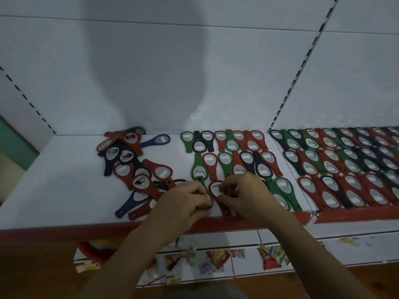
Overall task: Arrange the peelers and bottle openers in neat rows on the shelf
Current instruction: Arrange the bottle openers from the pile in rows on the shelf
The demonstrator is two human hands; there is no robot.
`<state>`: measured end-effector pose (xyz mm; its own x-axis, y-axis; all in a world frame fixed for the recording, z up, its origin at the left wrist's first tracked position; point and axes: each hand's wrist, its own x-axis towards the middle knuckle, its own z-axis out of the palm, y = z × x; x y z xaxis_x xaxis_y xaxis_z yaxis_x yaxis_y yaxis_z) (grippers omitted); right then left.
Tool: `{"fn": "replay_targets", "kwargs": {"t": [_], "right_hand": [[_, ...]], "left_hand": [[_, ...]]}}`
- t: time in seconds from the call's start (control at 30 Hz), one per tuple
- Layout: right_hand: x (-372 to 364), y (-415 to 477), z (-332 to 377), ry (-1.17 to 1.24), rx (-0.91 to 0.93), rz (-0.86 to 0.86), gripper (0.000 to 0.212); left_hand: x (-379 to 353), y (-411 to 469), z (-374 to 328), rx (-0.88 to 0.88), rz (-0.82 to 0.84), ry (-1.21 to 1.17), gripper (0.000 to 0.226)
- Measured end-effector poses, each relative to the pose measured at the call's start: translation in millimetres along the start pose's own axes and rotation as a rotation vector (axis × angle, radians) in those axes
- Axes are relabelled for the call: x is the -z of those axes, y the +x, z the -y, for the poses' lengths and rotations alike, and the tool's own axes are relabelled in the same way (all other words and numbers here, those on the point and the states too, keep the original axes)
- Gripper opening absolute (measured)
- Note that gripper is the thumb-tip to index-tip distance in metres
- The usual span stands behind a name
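Front of the shelf (pixel 54 190), left hand (pixel 183 201) pinches a green opener (pixel 204 187), right hand (pixel 246 190) pinches the red opener (pixel 216 189) beside it, likely squaring both to the rows (pixel 233 147) behind; the pile (pixel 133 167) lies left.

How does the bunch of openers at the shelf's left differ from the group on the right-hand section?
The left bunch lies jumbled, openers overlapping at odd angles; the right group sits in three neat rows. The left bunch leaves bare shelf around it; the right group fills its section. Both hold red and dark metal-headed openers.
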<state>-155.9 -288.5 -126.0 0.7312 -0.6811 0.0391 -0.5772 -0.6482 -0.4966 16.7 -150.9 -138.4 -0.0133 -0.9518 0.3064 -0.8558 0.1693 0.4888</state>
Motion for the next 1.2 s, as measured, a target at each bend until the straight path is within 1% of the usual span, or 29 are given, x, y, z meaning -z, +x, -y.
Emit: {"fn": "replay_targets", "kwargs": {"t": [0.07, 0.13, 0.2, 0.27, 0.33, 0.5, 0.67, 0.87, 1.03, 1.1, 1.2], "right_hand": [[2.5, -0.1, -1.9, -0.002, 0.013, 0.035, 0.021], [5.0, -0.1, -4.4, -0.002, 0.021, 0.068, 0.02], [6.1, -0.5, -5.6, -0.001, 0.038, 0.092, 0.021], [5.6, -2.2, -5.0, -0.021, 0.063, 0.126, 0.025], [6.1, -3.8, -4.7, -0.04, 0.082, 0.144, 0.025], [7.1, -0.5, -5.4, -0.065, 0.13, 0.106, 0.023], [6.6, -3.7, -2.0, -0.033, 0.104, 0.1, 0.025], [3.2, -6.8, 1.2, -0.054, 0.07, 0.066, 0.018], [2.3, -9.1, 3.2, -0.028, 0.014, 0.067, 0.017], [4.8, -10.8, 3.6, 0.012, 0.01, 0.034, 0.011], [9.4, -11.6, -5.4, 0.097, -0.031, -0.099, 0.014]], "left_hand": [[-0.3, -1.3, 2.0, 0.017, 0.045, -0.019, 0.014], [1.6, -1.0, 4.5, 0.042, 0.003, 0.001, 0.016], [3.0, -0.1, 6.5, 0.073, -0.015, 0.076, 0.023], [2.4, -0.9, 5.1, 0.111, 0.063, 0.147, 0.031], [0.9, -3.2, 2.1, 0.129, 0.121, 0.158, 0.033], [4.0, -13.6, -0.4, 0.136, 0.09, 0.129, 0.028], [3.5, -11.5, -7.0, 0.135, 0.081, 0.094, 0.024], [6.2, -3.3, -11.3, 0.145, 0.133, 0.076, 0.023], [5.9, -0.8, -10.4, 0.155, 0.162, 0.091, 0.022], [5.1, -0.4, -9.5, 0.154, 0.165, 0.096, 0.023], [4.2, -2.7, -7.4, 0.146, 0.154, 0.098, 0.023]]}}
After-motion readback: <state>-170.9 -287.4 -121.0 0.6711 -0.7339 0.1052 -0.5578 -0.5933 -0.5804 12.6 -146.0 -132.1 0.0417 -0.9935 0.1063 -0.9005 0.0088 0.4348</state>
